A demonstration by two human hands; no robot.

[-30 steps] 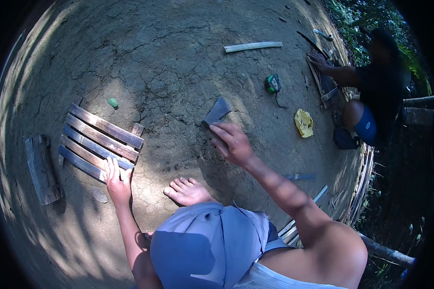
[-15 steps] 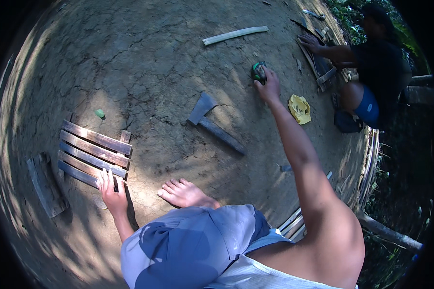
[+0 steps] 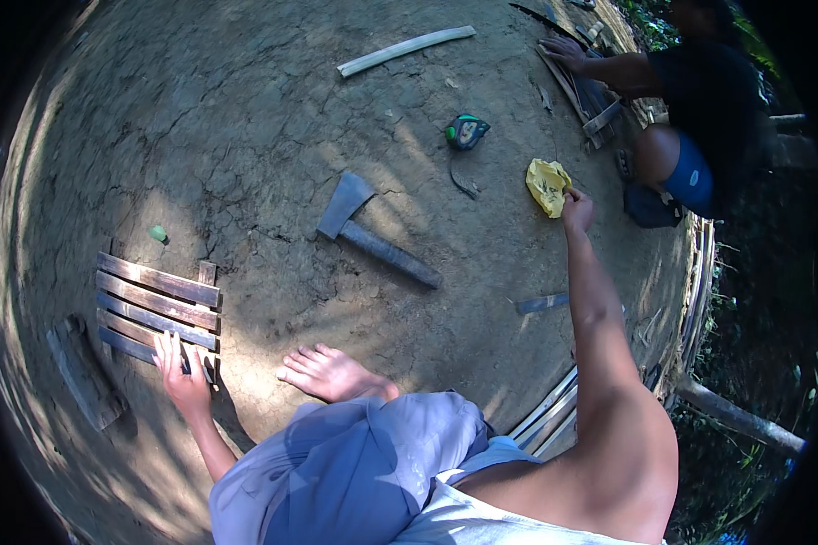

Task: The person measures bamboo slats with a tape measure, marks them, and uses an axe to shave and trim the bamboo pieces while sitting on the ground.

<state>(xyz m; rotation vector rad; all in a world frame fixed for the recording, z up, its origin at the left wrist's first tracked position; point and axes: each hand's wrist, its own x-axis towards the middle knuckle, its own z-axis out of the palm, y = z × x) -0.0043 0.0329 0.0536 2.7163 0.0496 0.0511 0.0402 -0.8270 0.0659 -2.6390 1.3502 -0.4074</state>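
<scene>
My left hand (image 3: 184,380) rests its outstretched, spread fingers on the near edge of a small slatted wooden panel (image 3: 159,313) on the ground. Over at the right, my right arm is stretched forward. My right hand (image 3: 577,211) has its fingers closed on the edge of a crumpled yellow plastic bag (image 3: 547,191), in which small dark thin bits show. A green and black tape measure (image 3: 466,132) lies beyond it on the soil with a short dark strap trailing. Between my hands is an axe (image 3: 386,254), its wide head to the left.
A pale wooden strip (image 3: 407,50) lies far ahead. A short log (image 3: 85,372) sits left of the panel. One flat grey piece (image 3: 543,303) and several long strips (image 3: 550,413) are near my right arm. Another person (image 3: 709,100) crouches at the far right, a hand on dark slats (image 3: 591,104).
My right hand has let go of the tape measure and moved back and right to the yellow bag. My left hand stays on the panel. The whole view has shifted slightly.
</scene>
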